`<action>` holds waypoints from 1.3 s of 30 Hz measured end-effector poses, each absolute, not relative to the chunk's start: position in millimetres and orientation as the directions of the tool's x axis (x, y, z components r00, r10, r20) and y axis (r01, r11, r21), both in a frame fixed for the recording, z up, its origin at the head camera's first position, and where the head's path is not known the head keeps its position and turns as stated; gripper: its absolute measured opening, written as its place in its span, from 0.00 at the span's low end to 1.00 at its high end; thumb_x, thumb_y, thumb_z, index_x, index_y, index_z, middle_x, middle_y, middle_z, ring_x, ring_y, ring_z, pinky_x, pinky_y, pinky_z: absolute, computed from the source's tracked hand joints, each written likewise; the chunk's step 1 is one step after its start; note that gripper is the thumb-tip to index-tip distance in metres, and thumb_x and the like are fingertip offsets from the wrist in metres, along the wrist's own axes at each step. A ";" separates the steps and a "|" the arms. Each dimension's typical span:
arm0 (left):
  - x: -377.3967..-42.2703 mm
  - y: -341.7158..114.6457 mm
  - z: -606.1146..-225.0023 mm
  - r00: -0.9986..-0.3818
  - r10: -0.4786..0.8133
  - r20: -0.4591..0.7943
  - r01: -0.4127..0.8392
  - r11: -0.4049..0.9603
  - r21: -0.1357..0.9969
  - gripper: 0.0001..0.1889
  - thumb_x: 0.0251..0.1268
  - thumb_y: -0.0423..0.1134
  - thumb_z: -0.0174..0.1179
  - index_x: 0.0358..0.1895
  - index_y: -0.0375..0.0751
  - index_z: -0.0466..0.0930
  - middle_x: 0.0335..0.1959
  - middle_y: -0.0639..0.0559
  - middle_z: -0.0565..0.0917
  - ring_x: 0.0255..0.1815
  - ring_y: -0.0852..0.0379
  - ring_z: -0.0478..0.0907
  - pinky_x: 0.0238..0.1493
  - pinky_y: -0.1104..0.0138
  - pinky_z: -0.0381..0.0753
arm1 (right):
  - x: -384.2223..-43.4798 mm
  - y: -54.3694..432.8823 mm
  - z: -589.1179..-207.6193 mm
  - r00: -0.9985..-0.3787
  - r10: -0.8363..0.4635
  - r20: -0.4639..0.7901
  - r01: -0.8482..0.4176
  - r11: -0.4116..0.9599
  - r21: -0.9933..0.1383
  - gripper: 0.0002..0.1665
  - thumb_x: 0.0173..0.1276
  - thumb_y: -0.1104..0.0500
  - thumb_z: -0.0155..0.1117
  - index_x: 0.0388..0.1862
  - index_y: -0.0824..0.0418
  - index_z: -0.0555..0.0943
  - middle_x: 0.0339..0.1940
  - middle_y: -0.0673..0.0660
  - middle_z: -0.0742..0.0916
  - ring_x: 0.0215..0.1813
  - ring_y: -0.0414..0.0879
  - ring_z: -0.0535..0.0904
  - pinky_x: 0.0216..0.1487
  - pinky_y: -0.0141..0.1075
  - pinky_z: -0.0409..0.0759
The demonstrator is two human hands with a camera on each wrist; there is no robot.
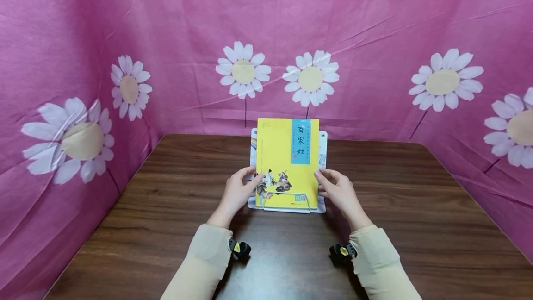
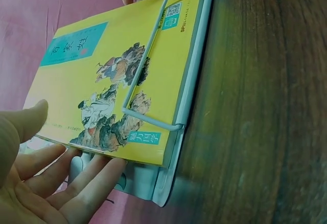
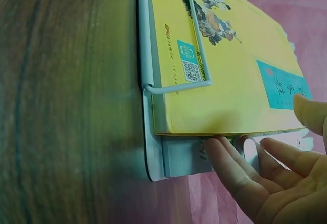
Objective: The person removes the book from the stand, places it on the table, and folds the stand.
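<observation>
A yellow book (image 1: 279,156) with a blue title panel and painted figures leans upright on a white book stand (image 1: 322,152). The stand's wire holder (image 1: 287,193) crosses the lower front of the cover. My left hand (image 1: 240,190) is at the book's left side, fingertips along its edge and thumb over the cover's margin. At the opposite side is my right hand (image 1: 339,191), its fingers (image 3: 230,168) fairly straight at the book's edge, in front of the stand's back panel. In the right wrist view its thumb (image 3: 309,113) overlaps the cover.
The stand is on a dark brown wooden table (image 1: 416,198), near its far edge. A pink cloth (image 1: 179,22) printed with white daisies hangs behind and on both sides. Dark wrist straps with small devices (image 1: 240,249) sit at both cream sleeves (image 1: 376,253).
</observation>
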State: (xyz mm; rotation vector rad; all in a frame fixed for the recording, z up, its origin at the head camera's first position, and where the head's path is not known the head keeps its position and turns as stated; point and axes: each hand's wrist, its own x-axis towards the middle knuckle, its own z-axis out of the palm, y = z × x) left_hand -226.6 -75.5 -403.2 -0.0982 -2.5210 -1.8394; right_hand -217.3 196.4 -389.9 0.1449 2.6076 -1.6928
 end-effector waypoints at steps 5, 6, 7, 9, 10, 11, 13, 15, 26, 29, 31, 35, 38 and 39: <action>-228.2 -75.3 -404.8 -0.997 0.040 0.064 0.073 0.284 0.956 0.23 0.69 0.39 0.63 0.65 0.37 0.76 0.62 0.40 0.79 0.46 0.51 0.82 0.39 0.61 0.89 | -216.4 194.5 -391.1 -0.998 0.049 -0.043 0.059 0.408 -0.911 0.34 0.76 0.50 0.57 0.71 0.70 0.67 0.64 0.71 0.76 0.57 0.60 0.83 0.54 0.44 0.86; -228.4 -75.5 -405.2 -0.997 0.040 0.070 0.078 0.286 0.955 0.22 0.69 0.38 0.62 0.64 0.37 0.76 0.61 0.39 0.79 0.45 0.51 0.81 0.39 0.61 0.89 | -216.3 194.2 -391.5 -0.998 0.047 -0.039 0.055 0.408 -0.912 0.33 0.76 0.51 0.57 0.71 0.70 0.67 0.64 0.71 0.76 0.57 0.61 0.82 0.54 0.44 0.86; -228.6 -75.7 -405.8 -0.996 0.041 0.076 0.084 0.287 0.954 0.22 0.69 0.36 0.62 0.64 0.36 0.76 0.61 0.39 0.79 0.45 0.51 0.81 0.38 0.61 0.89 | -216.6 194.1 -392.3 -0.998 0.045 -0.034 0.049 0.408 -0.912 0.32 0.76 0.53 0.57 0.71 0.70 0.67 0.65 0.71 0.75 0.58 0.62 0.82 0.54 0.44 0.85; -228.9 -75.7 -406.5 -0.996 0.040 0.086 0.094 0.286 0.954 0.21 0.69 0.34 0.62 0.64 0.36 0.77 0.60 0.38 0.80 0.43 0.52 0.81 0.38 0.61 0.89 | -217.4 194.3 -394.4 -0.999 0.043 -0.027 0.043 0.410 -0.911 0.31 0.76 0.56 0.57 0.71 0.71 0.67 0.65 0.72 0.75 0.60 0.62 0.80 0.54 0.45 0.85; -229.0 -75.5 -406.7 -0.996 0.036 0.087 0.094 0.283 0.954 0.21 0.68 0.33 0.62 0.63 0.36 0.77 0.60 0.38 0.80 0.43 0.52 0.81 0.38 0.61 0.89 | -217.9 194.4 -395.4 -0.999 0.045 -0.026 0.042 0.411 -0.911 0.30 0.76 0.57 0.58 0.71 0.71 0.67 0.66 0.72 0.75 0.60 0.62 0.79 0.54 0.45 0.85; -229.1 -75.3 -406.7 -0.995 0.032 0.092 0.098 0.286 0.953 0.21 0.68 0.32 0.62 0.63 0.36 0.77 0.59 0.38 0.80 0.42 0.53 0.80 0.37 0.61 0.90 | -218.5 194.5 -396.4 -0.999 0.047 -0.025 0.042 0.417 -0.908 0.30 0.75 0.58 0.58 0.71 0.71 0.68 0.65 0.72 0.75 0.61 0.62 0.79 0.54 0.45 0.85; -229.0 -74.5 -406.8 -0.995 0.020 0.098 0.099 0.292 0.951 0.21 0.66 0.30 0.63 0.62 0.36 0.78 0.58 0.38 0.80 0.41 0.53 0.80 0.36 0.62 0.90 | -219.8 194.3 -397.9 -0.998 0.052 -0.019 0.040 0.432 -0.901 0.29 0.75 0.61 0.57 0.70 0.72 0.68 0.66 0.72 0.75 0.62 0.62 0.77 0.54 0.45 0.85; -228.8 -73.6 -406.5 -0.994 0.005 0.109 0.105 0.299 0.948 0.21 0.65 0.29 0.64 0.62 0.37 0.79 0.57 0.39 0.81 0.41 0.53 0.81 0.35 0.62 0.89 | -220.7 193.5 -398.9 -0.998 0.058 -0.010 0.035 0.446 -0.894 0.27 0.74 0.63 0.57 0.70 0.72 0.69 0.67 0.72 0.75 0.63 0.62 0.76 0.55 0.45 0.85; -228.0 -71.0 -405.4 -0.991 -0.044 0.122 0.102 0.320 0.942 0.24 0.61 0.26 0.66 0.62 0.41 0.80 0.56 0.42 0.82 0.40 0.54 0.82 0.31 0.66 0.89 | -220.5 188.0 -399.5 -0.992 0.118 0.046 0.016 0.473 -0.881 0.24 0.71 0.69 0.58 0.66 0.72 0.74 0.65 0.73 0.78 0.62 0.61 0.78 0.57 0.48 0.84; -228.1 -70.7 -405.4 -0.991 -0.056 0.119 0.096 0.316 0.944 0.25 0.61 0.26 0.66 0.62 0.42 0.80 0.56 0.43 0.83 0.40 0.53 0.82 0.30 0.65 0.89 | -220.1 187.4 -399.0 -0.991 0.126 0.048 0.016 0.464 -0.885 0.24 0.71 0.70 0.58 0.66 0.71 0.74 0.64 0.72 0.78 0.60 0.61 0.79 0.55 0.48 0.84; -227.9 -70.7 -405.7 -0.989 -0.057 0.135 0.110 0.322 0.940 0.24 0.61 0.26 0.66 0.62 0.42 0.80 0.55 0.43 0.83 0.40 0.53 0.83 0.30 0.65 0.89 | -220.0 187.0 -398.6 -0.991 0.123 0.047 0.015 0.459 -0.888 0.24 0.71 0.70 0.57 0.66 0.71 0.74 0.65 0.72 0.78 0.61 0.61 0.79 0.55 0.48 0.85; -227.7 -70.3 -405.5 -0.985 -0.066 0.160 0.131 0.315 0.940 0.24 0.60 0.24 0.66 0.61 0.40 0.81 0.54 0.42 0.83 0.42 0.51 0.83 0.29 0.63 0.89 | -219.1 186.2 -397.2 -0.991 0.123 0.054 0.009 0.465 -0.885 0.24 0.72 0.69 0.57 0.66 0.71 0.74 0.67 0.70 0.77 0.62 0.62 0.78 0.55 0.48 0.84; -227.3 -70.2 -403.7 -0.981 -0.078 0.175 0.144 0.300 0.943 0.23 0.60 0.24 0.65 0.60 0.40 0.81 0.54 0.42 0.83 0.43 0.50 0.83 0.29 0.61 0.89 | -217.9 185.3 -395.6 -0.989 0.131 0.067 0.003 0.476 -0.880 0.24 0.72 0.68 0.57 0.67 0.70 0.74 0.67 0.69 0.77 0.62 0.62 0.78 0.58 0.51 0.83; -227.3 -70.2 -403.0 -0.980 -0.081 0.184 0.153 0.296 0.943 0.23 0.60 0.23 0.65 0.60 0.39 0.81 0.54 0.41 0.83 0.43 0.49 0.83 0.29 0.61 0.89 | -217.4 184.9 -394.9 -0.988 0.135 0.073 0.000 0.476 -0.880 0.24 0.72 0.68 0.58 0.67 0.69 0.74 0.67 0.69 0.77 0.62 0.62 0.79 0.59 0.51 0.82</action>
